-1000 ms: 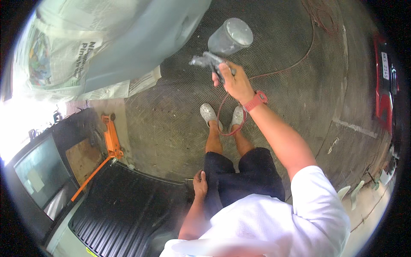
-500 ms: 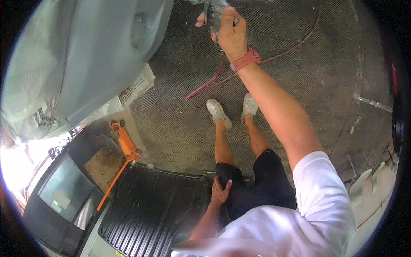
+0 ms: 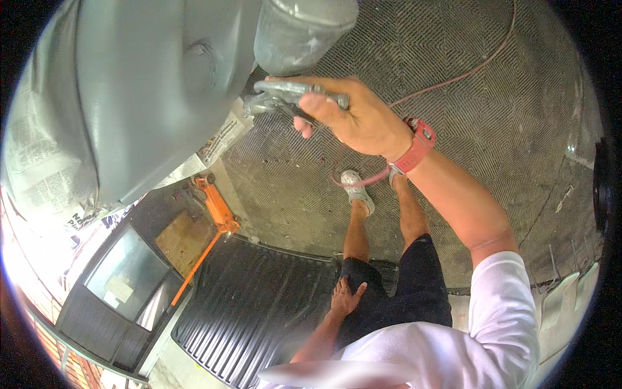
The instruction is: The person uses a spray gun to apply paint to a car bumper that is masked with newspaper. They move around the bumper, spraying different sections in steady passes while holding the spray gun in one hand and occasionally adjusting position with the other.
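Observation:
In my right hand (image 3: 363, 120), with a red watch on its wrist, is a metal spray gun (image 3: 275, 100). My fingers wrap round its handle, which they partly hide. A grey cup (image 3: 304, 39) is next to the gun, and the gun's front end points left at a smooth grey car body panel (image 3: 149, 97). A gap separates gun and panel. Down by my lap, my left hand (image 3: 346, 298) lies on my thigh over the black shorts (image 3: 405, 279), thumb spread from the fingers, holding nothing.
Newspaper (image 3: 223, 139) edges the panel. A thin reddish hose (image 3: 466, 78) runs across the textured floor (image 3: 285, 188) and loops near my shoe (image 3: 356, 191). An orange floor jack (image 3: 217, 207) with a long handle stands at left, beside a black ribbed sheet (image 3: 259, 292).
My right hand has swung down and toward the panel, turning the spray gun leftward so its cup shows. The view has shifted a little. My left hand stays on my thigh.

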Demonstrator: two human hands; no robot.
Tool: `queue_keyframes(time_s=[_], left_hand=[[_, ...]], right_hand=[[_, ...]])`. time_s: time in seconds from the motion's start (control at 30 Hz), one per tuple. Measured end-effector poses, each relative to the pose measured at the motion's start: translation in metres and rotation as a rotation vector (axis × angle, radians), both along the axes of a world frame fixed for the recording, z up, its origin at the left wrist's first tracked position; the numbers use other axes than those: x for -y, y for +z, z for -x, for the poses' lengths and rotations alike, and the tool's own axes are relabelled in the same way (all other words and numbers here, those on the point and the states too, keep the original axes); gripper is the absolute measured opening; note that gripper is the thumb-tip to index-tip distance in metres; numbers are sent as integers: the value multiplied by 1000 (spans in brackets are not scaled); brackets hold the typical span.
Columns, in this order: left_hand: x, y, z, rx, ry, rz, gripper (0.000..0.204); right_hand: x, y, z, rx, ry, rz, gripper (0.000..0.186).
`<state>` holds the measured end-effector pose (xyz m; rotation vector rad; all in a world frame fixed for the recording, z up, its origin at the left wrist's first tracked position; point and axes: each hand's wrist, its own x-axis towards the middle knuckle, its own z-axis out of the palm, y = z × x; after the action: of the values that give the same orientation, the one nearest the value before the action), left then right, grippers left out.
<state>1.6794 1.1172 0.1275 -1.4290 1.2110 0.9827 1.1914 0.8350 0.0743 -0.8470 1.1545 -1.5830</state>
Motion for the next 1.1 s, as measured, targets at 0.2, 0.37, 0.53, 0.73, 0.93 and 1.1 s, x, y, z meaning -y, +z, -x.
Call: queue_keyframes(time_s=[0.2, 0.37, 0.53, 0.73, 0.93, 1.1], left_hand=[[5, -5, 12, 43, -49, 8, 116], [9, -6, 7, -24, -23, 34, 115], [6, -11, -2, -40, 6, 65, 115], [4, -12, -4, -52, 16, 122, 114], [-4, -13, -8, -94, 90, 166, 113], [-20, -21, -30, -154, 133, 232, 113]], right_hand=[[30, 50, 36, -101, 94, -298, 59], [39, 58, 28, -423, -188, -311, 54], [24, 56, -24, -384, -389, -313, 51], [14, 57, -83, -103, -453, -152, 51], [27, 75, -50, -7, -508, -240, 47], [44, 130, 13, -214, -672, -284, 51]])
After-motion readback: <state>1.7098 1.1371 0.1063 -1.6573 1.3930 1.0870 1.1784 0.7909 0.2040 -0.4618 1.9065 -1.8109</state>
